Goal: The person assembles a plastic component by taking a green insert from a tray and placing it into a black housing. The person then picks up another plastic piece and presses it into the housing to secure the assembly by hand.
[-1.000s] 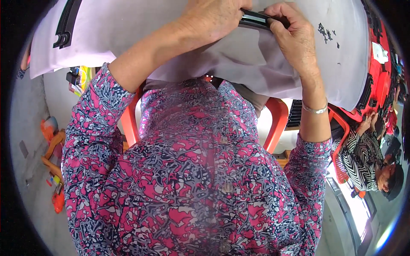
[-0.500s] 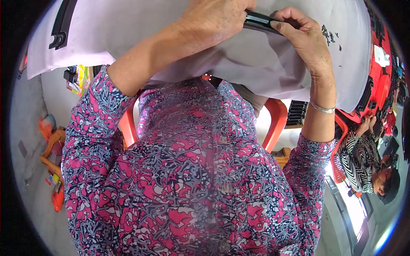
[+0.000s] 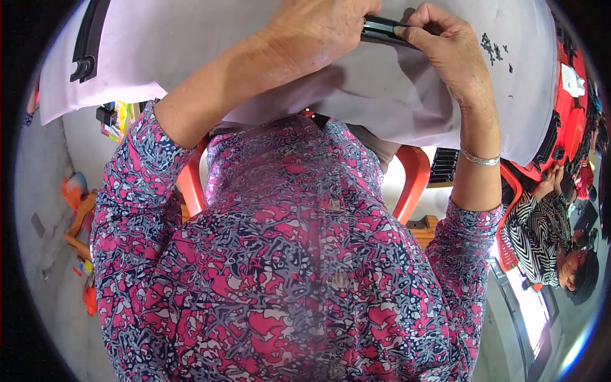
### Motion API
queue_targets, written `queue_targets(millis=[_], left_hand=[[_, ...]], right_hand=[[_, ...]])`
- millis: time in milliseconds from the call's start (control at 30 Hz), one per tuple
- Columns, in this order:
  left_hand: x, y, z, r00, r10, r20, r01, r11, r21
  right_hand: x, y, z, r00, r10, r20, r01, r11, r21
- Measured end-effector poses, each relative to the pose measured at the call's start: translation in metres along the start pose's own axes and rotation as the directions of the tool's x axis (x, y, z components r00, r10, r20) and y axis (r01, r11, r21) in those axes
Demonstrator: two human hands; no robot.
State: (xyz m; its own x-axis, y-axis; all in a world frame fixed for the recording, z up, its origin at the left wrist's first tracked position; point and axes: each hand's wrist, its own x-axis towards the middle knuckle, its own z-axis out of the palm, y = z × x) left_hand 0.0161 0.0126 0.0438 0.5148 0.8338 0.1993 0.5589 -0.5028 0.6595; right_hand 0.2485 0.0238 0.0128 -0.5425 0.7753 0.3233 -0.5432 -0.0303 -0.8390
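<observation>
A black, glossy, channel-like strip (image 3: pixel 380 29) is held between my two hands above the table, which is covered in pale grey cloth (image 3: pixel 210 38). My left hand (image 3: pixel 318 32) grips its left end; the fingertips run past the top edge of the view. At the other end, my right hand (image 3: pixel 442 48) pinches the strip, with the thumb pressed on its upper face. Several small black pieces (image 3: pixel 493 48) lie scattered on the cloth just right of my right hand. Longer black strips (image 3: pixel 86 44) rest at the far left of the cloth.
An orange-red chair (image 3: pixel 412 181) is around me. Black parts (image 3: pixel 443 165) are stacked below the table's edge. On the right are a red surface (image 3: pixel 569 124) with black parts and a white piece (image 3: pixel 573 81), and another person in a striped top (image 3: pixel 538 235).
My right thumb has slid slightly left along the strip, and that hand has shifted a little upward. Both hands keep hold of the strip.
</observation>
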Motion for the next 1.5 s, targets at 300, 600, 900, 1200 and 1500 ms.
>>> queue_targets(millis=[300,600,900,1200,1500], left_hand=[[0.008,-0.001,0.014,0.995,0.064,-0.083,-0.071,0.993,-0.095],[0.021,-0.005,0.023,0.995,0.062,-0.081,-0.079,0.973,-0.218],[0.029,-0.007,0.032,0.996,-0.08,-0.031,0.066,0.946,-0.316],[0.033,-0.005,0.027,0.995,-0.095,0.013,0.094,0.947,-0.308],[0.034,0.003,0.016,0.992,-0.103,0.073,0.124,0.906,-0.404]], right_hand=[[0.006,-0.019,0.016,0.783,0.386,-0.488,-0.601,0.673,-0.432],[0.008,-0.029,0.028,0.772,0.367,-0.519,-0.597,0.698,-0.395],[0.011,-0.036,0.024,0.757,0.418,-0.503,-0.629,0.676,-0.385],[0.012,-0.04,0.016,0.777,0.443,-0.448,-0.615,0.69,-0.383],[0.01,-0.012,-0.025,0.98,0.06,0.19,-0.038,0.992,-0.118]])
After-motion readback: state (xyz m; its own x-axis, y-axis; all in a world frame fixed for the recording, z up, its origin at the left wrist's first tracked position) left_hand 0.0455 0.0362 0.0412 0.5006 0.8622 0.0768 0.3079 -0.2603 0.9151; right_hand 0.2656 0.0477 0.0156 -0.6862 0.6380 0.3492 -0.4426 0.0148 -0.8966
